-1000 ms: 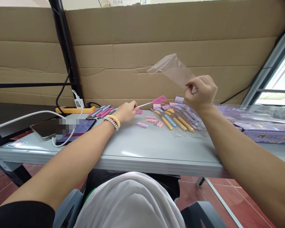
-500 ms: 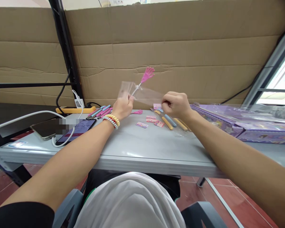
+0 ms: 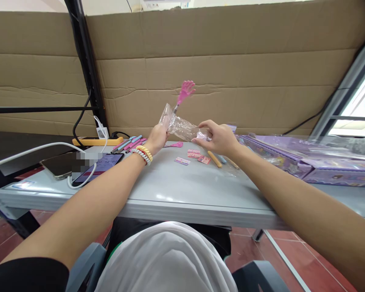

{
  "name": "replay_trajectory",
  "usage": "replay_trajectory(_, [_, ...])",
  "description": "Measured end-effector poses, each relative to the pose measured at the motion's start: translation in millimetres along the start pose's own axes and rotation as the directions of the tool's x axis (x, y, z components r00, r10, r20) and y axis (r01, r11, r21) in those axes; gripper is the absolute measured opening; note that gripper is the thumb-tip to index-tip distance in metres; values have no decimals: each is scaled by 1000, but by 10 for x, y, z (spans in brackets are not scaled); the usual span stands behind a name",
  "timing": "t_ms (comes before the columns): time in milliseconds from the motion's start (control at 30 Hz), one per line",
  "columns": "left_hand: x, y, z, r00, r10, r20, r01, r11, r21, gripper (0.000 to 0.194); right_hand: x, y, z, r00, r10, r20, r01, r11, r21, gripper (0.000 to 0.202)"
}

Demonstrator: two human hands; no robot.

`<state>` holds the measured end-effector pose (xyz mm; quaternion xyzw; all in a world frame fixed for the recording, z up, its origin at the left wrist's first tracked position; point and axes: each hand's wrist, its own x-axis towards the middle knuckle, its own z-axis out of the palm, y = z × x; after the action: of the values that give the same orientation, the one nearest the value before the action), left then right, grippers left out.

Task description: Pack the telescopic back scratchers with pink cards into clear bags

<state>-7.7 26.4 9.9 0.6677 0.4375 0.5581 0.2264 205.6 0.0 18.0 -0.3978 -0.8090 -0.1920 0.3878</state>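
Note:
A pink hand-shaped back scratcher (image 3: 186, 91) with a thin metal rod points up and away, its lower part hidden by my left hand (image 3: 157, 139). That hand is closed around it, together with a clear plastic wrapper (image 3: 182, 128). From there the wrapper stretches right, crumpled, to my right hand (image 3: 220, 139). My right thumb and fingers stand apart, the wrapper's end lying between them without a visible grip. Below lie several small pink labels (image 3: 182, 161). Partly under my right hand are wrapped scratchers with yellow (image 3: 214, 159) and blue handles.
Another pink scratcher head (image 3: 178, 144) and a bunch of pink and blue rods (image 3: 129, 143) lie by my left hand. Two phones (image 3: 97, 168) with a white cable are at left. A purple box (image 3: 337, 172) covered in plastic stands at right. Cardboard (image 3: 231, 69) closes off the back.
My right hand has opened from a fist and moved slightly left. The wrapper has gone from stretched to slack and crumpled. The scratcher's head has tipped a little left and up.

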Motion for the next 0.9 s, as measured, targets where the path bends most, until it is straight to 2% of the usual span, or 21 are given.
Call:
replay_trajectory(100, [-25,71,-3,980,-84,178,120,973,-198,61,0,-3,-4,999,30,-13,-30,999,12,39])
replay_trajectory(167, [-52,121,-15,979,-78,189,126,959,-254,62,-3,-5,-7,999,42,-19,-41,999,23,38])
replay_trajectory(300, [-62,125,-27,997,-32,68,50,957,-287,60,-9,10,1,998,46,-41,-45,998,33,35])
replay_trajectory(433, [-28,44,-10,999,53,-5,-52,954,-296,47,-11,36,20,998,52,-46,-51,998,26,32])
replay_trajectory(600, [-6,23,18,992,41,-117,-69,966,-247,45,-6,50,31,998,63,-14,-62,998,22,32])
replay_trajectory(767, [61,-23,20,965,82,-251,-130,975,-180,38,12,69,46,997,77,18,-79,993,87,32])
replay_trajectory(900, [97,-58,15,965,64,-254,-102,985,-138,38,24,76,42,993,40,109,-55,988,142,21])
